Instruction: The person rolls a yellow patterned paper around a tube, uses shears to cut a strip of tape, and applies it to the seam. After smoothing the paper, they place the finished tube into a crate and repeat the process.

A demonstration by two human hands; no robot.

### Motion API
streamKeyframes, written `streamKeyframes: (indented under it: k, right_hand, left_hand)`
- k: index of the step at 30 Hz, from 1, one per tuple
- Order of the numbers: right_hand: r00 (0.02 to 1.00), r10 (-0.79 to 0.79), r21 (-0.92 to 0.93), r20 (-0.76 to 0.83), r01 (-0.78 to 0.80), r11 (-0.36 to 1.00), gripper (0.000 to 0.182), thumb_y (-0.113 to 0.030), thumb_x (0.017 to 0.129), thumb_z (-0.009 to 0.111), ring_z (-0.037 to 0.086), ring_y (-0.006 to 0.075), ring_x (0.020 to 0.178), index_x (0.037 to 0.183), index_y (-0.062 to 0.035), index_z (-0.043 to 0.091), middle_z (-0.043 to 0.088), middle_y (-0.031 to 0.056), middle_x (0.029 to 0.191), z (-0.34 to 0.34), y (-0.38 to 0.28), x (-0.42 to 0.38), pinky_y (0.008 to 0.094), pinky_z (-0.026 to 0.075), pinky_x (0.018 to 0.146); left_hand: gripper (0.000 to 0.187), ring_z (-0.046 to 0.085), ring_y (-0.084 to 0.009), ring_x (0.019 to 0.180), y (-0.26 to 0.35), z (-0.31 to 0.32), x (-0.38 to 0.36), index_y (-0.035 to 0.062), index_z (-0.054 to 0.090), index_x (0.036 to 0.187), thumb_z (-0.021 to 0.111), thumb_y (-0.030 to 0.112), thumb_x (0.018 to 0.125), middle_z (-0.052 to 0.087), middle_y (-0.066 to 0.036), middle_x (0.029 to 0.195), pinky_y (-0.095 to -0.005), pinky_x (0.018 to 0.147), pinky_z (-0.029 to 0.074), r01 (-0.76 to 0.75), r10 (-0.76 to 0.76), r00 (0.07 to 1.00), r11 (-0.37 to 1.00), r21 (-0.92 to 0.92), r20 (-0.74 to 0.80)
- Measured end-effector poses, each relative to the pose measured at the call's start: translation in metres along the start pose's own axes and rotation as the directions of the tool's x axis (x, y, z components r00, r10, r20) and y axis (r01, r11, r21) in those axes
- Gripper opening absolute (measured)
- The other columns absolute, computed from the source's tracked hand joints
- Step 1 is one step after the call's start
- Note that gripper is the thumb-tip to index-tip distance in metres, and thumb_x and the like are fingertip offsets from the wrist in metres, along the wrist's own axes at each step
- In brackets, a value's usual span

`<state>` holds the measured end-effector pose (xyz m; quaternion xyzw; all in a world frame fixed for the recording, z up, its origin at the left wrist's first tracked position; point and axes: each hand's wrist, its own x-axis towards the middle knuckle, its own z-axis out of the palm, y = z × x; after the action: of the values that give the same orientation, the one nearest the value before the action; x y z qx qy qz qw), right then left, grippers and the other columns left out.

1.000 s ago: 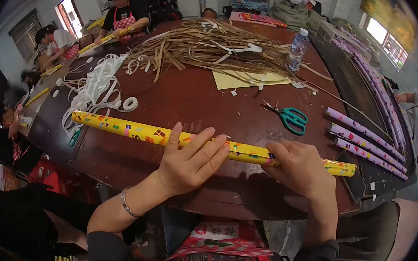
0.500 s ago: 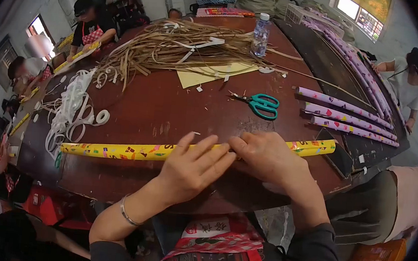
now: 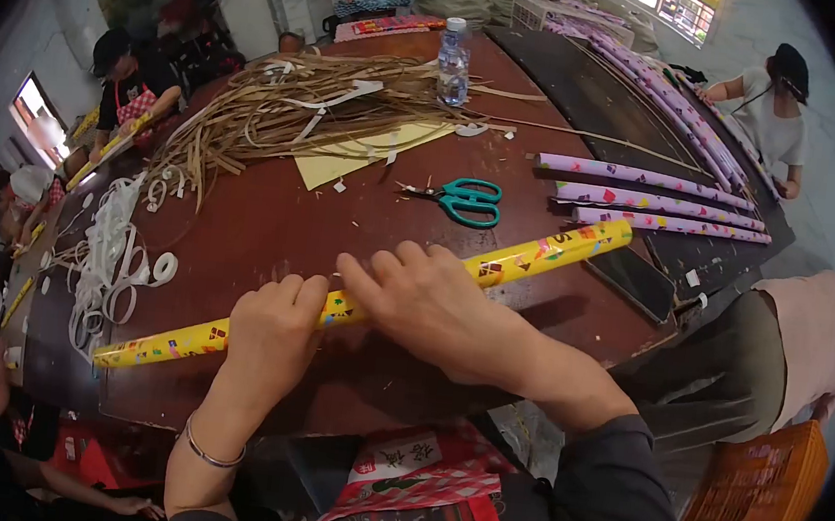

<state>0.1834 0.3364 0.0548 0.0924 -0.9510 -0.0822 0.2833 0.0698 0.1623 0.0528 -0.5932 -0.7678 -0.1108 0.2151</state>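
A long yellow roll of patterned wrapping paper (image 3: 549, 255) slants across the front of the table, its right end higher than its left. My left hand (image 3: 276, 325) is closed round it left of the middle, knuckles up. Just to the right, my right hand (image 3: 424, 301) grips the same roll, with its fingers over the top. A shadow falls on the table below the right part of the roll. Beyond the roll lie teal-handled scissors (image 3: 470, 202), blades pointing left. A dark phone-like slab (image 3: 634, 281) rests under the roll's right end.
Purple patterned rolls (image 3: 660, 199) lie at the right. Brown paper strips (image 3: 281, 112) are heaped at the back beside a plastic bottle (image 3: 453, 68). White tape strips (image 3: 113, 241) and a tape roll (image 3: 164, 267) sit at the left. Other people work around the table; an orange chair (image 3: 762, 495) stands at right.
Both hands have closed round the yellow roll, where the left one was spread flat over it. The roll has tilted, right end up and left end lower. The camera view has shifted.
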Motion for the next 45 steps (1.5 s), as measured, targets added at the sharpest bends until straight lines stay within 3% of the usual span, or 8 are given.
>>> streamKeyframes:
  k: [2,12,21,26,29,33,36,45]
  right_hand:
    - [1.000,-0.007,-0.083,-0.003,0.007,0.996,0.043,-0.023,0.082,0.058,0.054,0.0171,0.070,0.122,-0.0045,0.060,0.057,0.0018,0.078,0.006,-0.008,0.002,0.0309,0.039,0.056]
    - [0.988,0.016,-0.042,-0.153,-0.023,0.999,0.045,-0.019,0.081,0.058,0.053,0.0210,0.080,0.124,-0.0037,0.057,0.056,0.0068,0.093,0.021,-0.006,-0.021,0.0388,0.044,0.073]
    - [0.922,-0.048,0.098,-0.384,0.092,0.991,0.028,-0.016,0.082,0.064,0.063,0.0278,0.101,0.108,-0.0097,0.063,0.063,0.0111,0.111,0.026,0.010,-0.041,0.0457,0.047,0.093]
    - [0.924,-0.139,0.085,-0.357,0.180,0.980,0.032,-0.019,0.079,0.066,0.060,0.0302,0.107,0.108,-0.0075,0.060,0.061,0.0120,0.111,0.017,0.021,-0.050,0.0493,0.045,0.096]
    - [0.964,-0.041,0.111,-0.264,0.072,0.991,0.050,-0.031,0.078,0.071,0.054,0.0332,0.116,0.121,-0.0089,0.058,0.060,0.0137,0.114,0.005,0.017,-0.040,0.0521,0.042,0.098]
    - [0.978,-0.022,0.114,-0.208,0.047,0.992,0.051,-0.029,0.077,0.072,0.055,0.0330,0.116,0.122,-0.0095,0.059,0.058,0.0140,0.120,0.012,0.007,-0.020,0.0514,0.042,0.100]
    - [0.993,-0.038,-0.014,-0.109,0.037,0.999,0.041,-0.021,0.087,0.055,0.056,0.0321,0.112,0.124,-0.0053,0.056,0.059,0.0154,0.118,0.023,0.000,-0.015,0.0508,0.044,0.095]
    - [0.993,0.066,-0.050,-0.094,-0.071,0.996,0.049,-0.020,0.083,0.060,0.055,0.0314,0.115,0.128,-0.0018,0.053,0.057,0.0146,0.124,0.034,0.027,-0.041,0.0512,0.041,0.100]
  left_hand:
    - [0.043,0.060,-0.0309,0.076,0.003,-0.003,0.000,0.0082,0.057,0.101,0.074,0.002,0.062,0.057,-0.010,0.083,-0.0411,0.064,0.047,0.112,-0.113,0.991,0.993,0.018,0.066]
    - [0.035,0.059,-0.0291,0.075,-0.004,-0.013,-0.006,0.0093,0.055,0.092,0.073,0.002,0.064,0.056,-0.008,0.080,-0.0403,0.063,0.046,0.112,-0.112,0.992,0.994,-0.003,0.064]
    - [0.039,0.061,-0.0316,0.077,-0.008,-0.016,-0.015,0.0097,0.056,0.095,0.077,0.003,0.063,0.058,-0.009,0.082,-0.0435,0.065,0.047,0.203,-0.183,0.971,0.971,-0.128,0.155]
    - [0.033,0.060,-0.0291,0.073,-0.010,-0.016,-0.020,0.0098,0.055,0.091,0.076,0.007,0.066,0.055,-0.008,0.078,-0.0411,0.062,0.046,0.170,-0.169,0.980,0.985,-0.005,0.103]
    - [0.031,0.059,-0.0280,0.071,-0.009,-0.014,-0.019,0.0098,0.054,0.090,0.075,0.007,0.067,0.053,-0.008,0.077,-0.0398,0.061,0.046,0.154,-0.156,0.983,0.988,0.032,0.095]
    - [0.033,0.059,-0.0279,0.072,-0.002,-0.008,-0.016,0.0099,0.055,0.090,0.076,0.006,0.065,0.054,-0.007,0.079,-0.0400,0.063,0.046,0.152,-0.152,0.985,0.988,0.008,0.086]
    - [0.039,0.059,-0.0342,0.078,0.001,-0.015,-0.014,0.0096,0.055,0.095,0.075,0.000,0.063,0.056,-0.011,0.084,-0.0432,0.065,0.046,0.184,-0.173,0.977,0.979,-0.083,0.128]
    - [0.042,0.057,-0.0311,0.081,-0.015,-0.008,-0.035,0.0085,0.055,0.098,0.076,0.000,0.062,0.055,-0.009,0.087,-0.0423,0.069,0.044,0.241,-0.246,0.967,0.968,0.075,0.061]
